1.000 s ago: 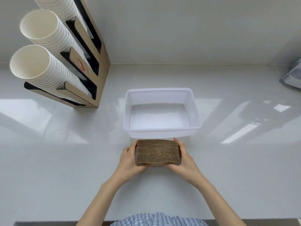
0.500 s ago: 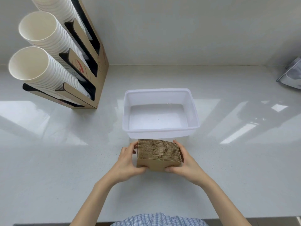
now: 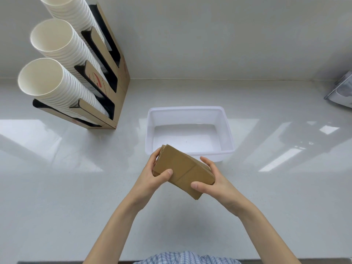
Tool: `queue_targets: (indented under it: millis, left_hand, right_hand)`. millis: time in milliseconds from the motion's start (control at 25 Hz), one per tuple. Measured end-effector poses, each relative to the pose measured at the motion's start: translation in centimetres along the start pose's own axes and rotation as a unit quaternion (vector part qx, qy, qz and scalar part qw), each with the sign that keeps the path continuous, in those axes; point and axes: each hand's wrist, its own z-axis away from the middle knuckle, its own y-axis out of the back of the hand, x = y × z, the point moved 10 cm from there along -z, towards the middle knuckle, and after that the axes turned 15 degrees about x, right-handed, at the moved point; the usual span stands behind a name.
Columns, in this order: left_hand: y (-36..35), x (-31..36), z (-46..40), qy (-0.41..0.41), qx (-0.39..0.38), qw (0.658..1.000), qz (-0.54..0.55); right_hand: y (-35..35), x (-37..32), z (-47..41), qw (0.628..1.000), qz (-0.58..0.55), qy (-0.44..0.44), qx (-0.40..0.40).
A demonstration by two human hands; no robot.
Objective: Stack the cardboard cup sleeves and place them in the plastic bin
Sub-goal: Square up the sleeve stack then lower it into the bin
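Observation:
A thick stack of brown cardboard cup sleeves (image 3: 182, 169) is held above the counter, turned so its flat brown face points up and tilted diagonally. My left hand (image 3: 152, 175) grips its left end, thumb on top. My right hand (image 3: 213, 180) grips its right end, thumb on the near edge. The white translucent plastic bin (image 3: 227, 128) stands just beyond the stack with nothing inside. The stack's far corner overlaps the bin's near rim in view.
A cardboard cup dispenser (image 3: 114, 88) with three tilted columns of white paper cups (image 3: 57, 86) stands at the back left. A grey object (image 3: 342, 92) sits at the right edge. The wall runs behind the white counter (image 3: 76, 187).
The stack was standing on edge on the counter with its corrugated edges up. Both hands have lifted it and rotated it so the flat face shows, slanting diagonally.

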Motion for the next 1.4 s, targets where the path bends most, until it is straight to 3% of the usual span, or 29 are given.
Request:
queue_targets:
  millis: [240,600,800,1200,1400]
  left_hand:
    - [0.8,1.2,-1.1,-0.014,0.057,0.997,0.048]
    - [0.3,3.9,-2.4,-0.026,-0.019,0.999,-0.003]
    - [-0.1,4.4,-2.7,-0.028,-0.030,0.998,-0.051]
    - [0.9,6.5,-4.9,-0.027,-0.011,0.999,-0.030]
    - [4.2,7.2,-7.8,-0.033,0.086,0.993,-0.073]
  right_hand:
    - [-0.5,-2.7,0.2,0.999,0.035,0.029,0.017]
    - [-0.6,-6.7,-1.0,0.991,0.121,0.025,-0.041]
    - [-2.0,-6.9,-2.0,0.994,0.096,0.017,-0.046]
    - [-2.2,-8.0,-4.1,0.999,0.001,-0.019,-0.031]
    - [-1.8,-9.1,-7.0,0.998,-0.043,-0.052,-0.001]
